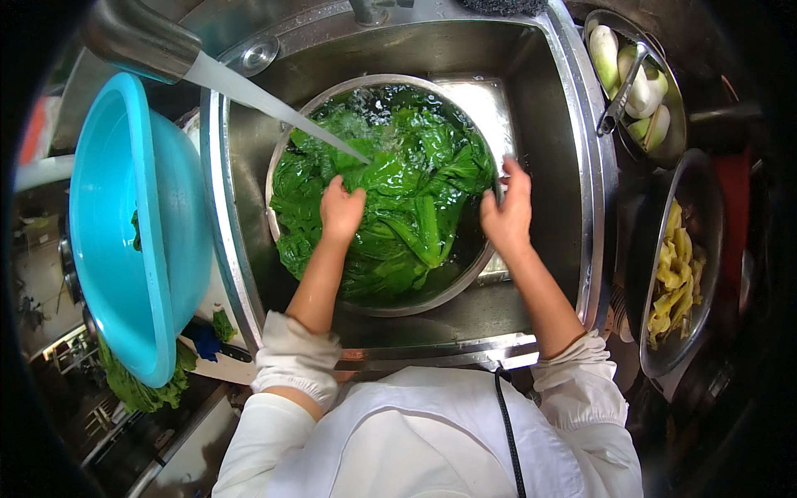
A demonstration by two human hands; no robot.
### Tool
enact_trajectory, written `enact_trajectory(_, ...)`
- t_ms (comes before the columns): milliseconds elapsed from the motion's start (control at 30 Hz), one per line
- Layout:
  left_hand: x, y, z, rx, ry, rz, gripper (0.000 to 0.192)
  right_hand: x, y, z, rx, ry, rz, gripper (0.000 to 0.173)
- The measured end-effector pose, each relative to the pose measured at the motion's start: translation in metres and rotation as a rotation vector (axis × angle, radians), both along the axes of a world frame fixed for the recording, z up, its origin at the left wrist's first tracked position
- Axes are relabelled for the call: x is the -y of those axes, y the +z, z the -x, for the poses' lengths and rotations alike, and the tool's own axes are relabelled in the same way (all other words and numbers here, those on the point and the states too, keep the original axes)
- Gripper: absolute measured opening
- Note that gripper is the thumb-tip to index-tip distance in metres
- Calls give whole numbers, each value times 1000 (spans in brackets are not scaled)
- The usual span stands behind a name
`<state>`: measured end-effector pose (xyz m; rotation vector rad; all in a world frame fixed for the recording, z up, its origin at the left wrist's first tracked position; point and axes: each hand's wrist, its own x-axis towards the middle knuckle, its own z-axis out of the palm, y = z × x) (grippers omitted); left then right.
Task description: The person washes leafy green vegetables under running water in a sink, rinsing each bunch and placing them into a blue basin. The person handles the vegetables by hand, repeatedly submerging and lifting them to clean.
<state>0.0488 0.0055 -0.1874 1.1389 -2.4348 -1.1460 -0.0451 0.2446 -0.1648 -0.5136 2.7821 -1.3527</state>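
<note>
A round metal basin [380, 311] full of water and leafy greens [398, 180] stands in a stainless steel sink [548, 205]. Water pours from a metal faucet [140, 43] at the upper left onto the leaves. My left hand [342, 208] is over the greens left of the middle, its fingers apart and partly among the leaves; no leaf is plainly gripped. At the basin's right rim is my right hand [509, 208], thumb and fingers spread, with nothing in it. Whether it touches the rim is unclear.
A turquoise plastic basin [187, 218] is tilted left of the sink, with leafy greens [146, 389] below it. On the right, a metal bowl holds pale green radishes [638, 84] and a peeler [622, 93]. Another metal bowl [713, 249] contains yellowish vegetables [672, 280]. A knife [235, 352] lies lower left.
</note>
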Motion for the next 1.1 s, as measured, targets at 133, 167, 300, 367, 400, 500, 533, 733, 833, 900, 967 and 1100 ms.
enact_trajectory(133, -58, 14, -43, -85, -825, 409, 35, 8, -24, -25, 59, 565, -233, 54)
enact_trajectory(167, -70, 10, -48, -103, -1104, 275, 36, 12, -35, -27, 126, 644, -346, 54)
enact_trajectory(300, -96, -22, -40, -75, -1244, 648, 33, 23, -69, -13, 658, 445, -173, 43)
enact_trajectory(367, -97, -32, -32, -40, -1254, 648, 34, 19, -68, -6, 686, 355, -44, 40)
enact_trajectory(400, -95, -33, -29, -18, -1245, 617, 36, 14, -61, -2, 643, 334, -40, 38)
enact_trajectory(500, -84, -6, -28, -91, -1180, 490, 46, -4, -26, -1, 644, 285, 73, 34)
enact_trajectory(533, -76, 12, -29, -103, -1158, 380, 49, -11, -10, 2, 658, 297, 111, 33)
enact_trajectory(733, -25, 158, -35, -404, -794, 78, 57, -2, 88, -1, 629, 408, 425, 26)
enact_trajectory(833, -14, 222, -42, -613, -738, -106, 57, 12, 140, -4, 579, 526, 577, 32)
enact_trajectory(900, -15, 246, -41, -758, -689, -365, 55, 20, 163, -3, 560, 572, 675, 41)
enact_trajectory(967, -14, 250, -38, -739, -634, -546, 47, 24, 171, 2, 554, 647, 753, 51)
enact_trajectory(1100, -17, 183, 4, -428, -644, -590, 37, 34, 128, 17, 823, 698, 787, 52)
